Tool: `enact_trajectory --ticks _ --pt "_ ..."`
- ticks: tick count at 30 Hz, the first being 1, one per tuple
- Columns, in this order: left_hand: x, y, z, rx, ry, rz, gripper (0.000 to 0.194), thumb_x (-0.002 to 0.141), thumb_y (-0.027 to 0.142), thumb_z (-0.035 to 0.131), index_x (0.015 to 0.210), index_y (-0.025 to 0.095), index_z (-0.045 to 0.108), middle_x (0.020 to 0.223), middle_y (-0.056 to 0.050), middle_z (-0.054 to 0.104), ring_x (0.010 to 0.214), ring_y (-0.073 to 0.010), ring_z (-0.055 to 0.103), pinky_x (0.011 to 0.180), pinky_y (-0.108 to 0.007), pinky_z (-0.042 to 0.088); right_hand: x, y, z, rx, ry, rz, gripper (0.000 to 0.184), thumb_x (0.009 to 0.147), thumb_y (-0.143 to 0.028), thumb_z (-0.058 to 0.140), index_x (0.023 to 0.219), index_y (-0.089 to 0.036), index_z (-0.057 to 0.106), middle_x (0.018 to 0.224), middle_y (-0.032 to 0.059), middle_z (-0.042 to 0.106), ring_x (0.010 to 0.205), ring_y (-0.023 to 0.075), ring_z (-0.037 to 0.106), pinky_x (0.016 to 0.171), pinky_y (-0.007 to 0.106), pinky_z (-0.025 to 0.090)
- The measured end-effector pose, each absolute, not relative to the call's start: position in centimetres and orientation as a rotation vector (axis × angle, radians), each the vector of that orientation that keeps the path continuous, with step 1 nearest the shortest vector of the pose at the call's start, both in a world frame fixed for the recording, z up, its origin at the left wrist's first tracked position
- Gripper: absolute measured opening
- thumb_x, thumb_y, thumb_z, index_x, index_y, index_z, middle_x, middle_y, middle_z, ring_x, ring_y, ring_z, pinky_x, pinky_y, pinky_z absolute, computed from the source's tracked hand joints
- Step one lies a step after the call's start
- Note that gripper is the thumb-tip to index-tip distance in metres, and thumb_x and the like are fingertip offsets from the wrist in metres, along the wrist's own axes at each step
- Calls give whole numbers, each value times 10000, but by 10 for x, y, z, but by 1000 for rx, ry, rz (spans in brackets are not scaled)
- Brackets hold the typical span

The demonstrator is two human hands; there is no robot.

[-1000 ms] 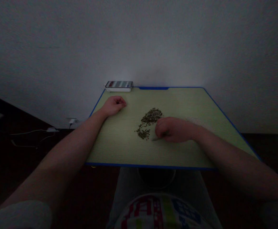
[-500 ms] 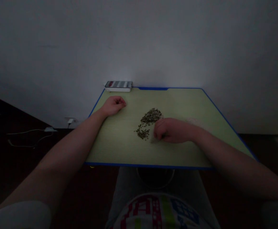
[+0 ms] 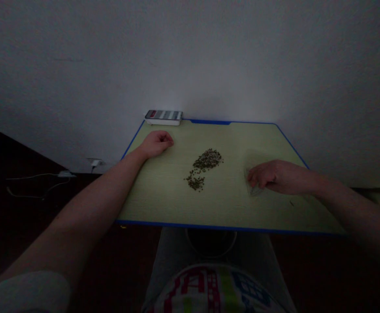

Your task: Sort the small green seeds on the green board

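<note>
Two heaps of small brown grains lie on a bench (image 3: 229,208), too many and too small to count singly: one larger heap (image 3: 208,159) just left of the middle, and one smaller, looser heap (image 3: 195,181) on its near side, with a few stray grains between them. To the right of both, well apart from them, is one see-through piece (image 3: 257,190), its shape hard to make out in the dim light. The person's right hand (image 3: 270,177) is over it, palm down, the fingers bent and closed on it. One small dark sliver (image 3: 292,203) lies by itself on the bench, on the near side of the right wrist.

The left hand (image 3: 157,143) rests on the far left part of the bench, fingers loosely curled towards the thumb; whether anything is inside them cannot be told. Just beyond it, at the far left corner, one phone (image 3: 163,114) lies screen up on one white box (image 3: 163,122).

The bench is pale green with a blue edge, and one plain wall (image 3: 209,56) stands behind it. To the left, one white plug (image 3: 95,163) sits at the wall.
</note>
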State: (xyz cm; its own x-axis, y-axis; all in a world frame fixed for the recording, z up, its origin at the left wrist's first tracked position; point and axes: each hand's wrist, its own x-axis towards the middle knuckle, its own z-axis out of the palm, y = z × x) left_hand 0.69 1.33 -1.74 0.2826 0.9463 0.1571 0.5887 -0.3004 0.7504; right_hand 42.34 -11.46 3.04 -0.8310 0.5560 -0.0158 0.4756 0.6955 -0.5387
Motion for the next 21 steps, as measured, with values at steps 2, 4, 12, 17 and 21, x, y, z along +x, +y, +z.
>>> enact_trajectory --ticks 2,4,12,17,21 --pt "7 14 -18 1995 1373 829 182 673 318 650 741 149 656 565 36 492 558 -107 429 552 -251 332 429 -113 28 -763 -2760 802 280 869 -120 542 686 -264 698 876 12 778 977 186 725 961 408 541" --pt "7 13 -18 1996 1377 829 180 671 315 645 739 149 656 563 36 493 554 -105 429 549 -251 331 430 -113 29 -720 -2748 738 269 885 -130 552 708 -272 697 879 5 779 985 187 727 1034 430 502" --pt "9 10 -13 1984 1374 836 179 660 310 648 732 147 658 547 42 485 529 -98 413 537 -252 334 379 -135 65 -932 -2496 510 114 914 -256 597 934 -243 709 929 39 764 847 191 713 744 322 539" --pt "9 10 -12 1978 1384 821 192 657 334 642 729 155 654 543 43 483 522 -99 413 524 -251 326 337 -153 61 -1116 -2418 823 130 906 -235 553 988 -203 650 844 34 736 703 159 662 632 272 489" --pt "9 10 -12 1983 1394 832 203 648 349 651 719 159 658 546 39 490 531 -100 420 530 -251 329 322 -161 41 -1241 -2469 812 177 878 -168 540 1008 -191 659 855 43 734 698 157 643 640 266 451"
